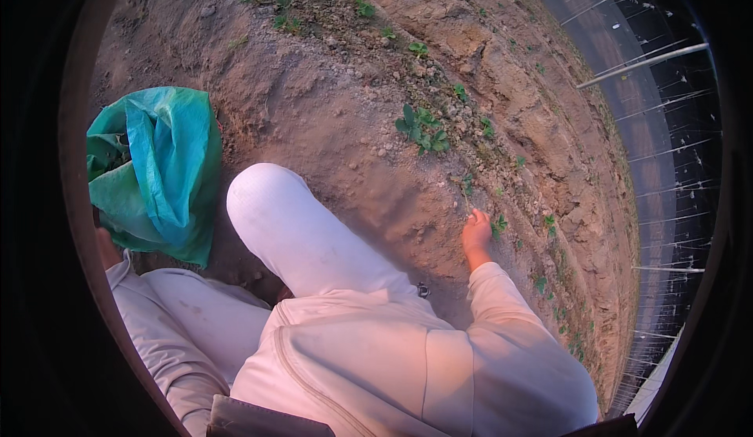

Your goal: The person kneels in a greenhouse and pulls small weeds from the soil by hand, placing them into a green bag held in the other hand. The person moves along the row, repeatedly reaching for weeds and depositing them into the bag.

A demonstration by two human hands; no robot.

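My right hand (477,235) is low over the soil bed, with its fingertips pinched on the thin stem of a small green plant (466,184). The plant's leaves stick out beyond the fingers. Just beside that hand is another small leafy plant (499,225), rooted in the soil. At the left rim of the view, my left hand (107,250) shows only in part, by the lower edge of a green woven plastic sack (170,160). Its fingers are hidden. The sack's mouth gapes to the left, and its inside is dark.
Small leafy plants (422,128) grow in a row along the sloping soil bed (329,119). Beyond a rough earth ridge (529,108) run a grey strip (635,102) and black sheeting with pale poles (647,63). My bent knee (265,196) stands between the sack and the plants.
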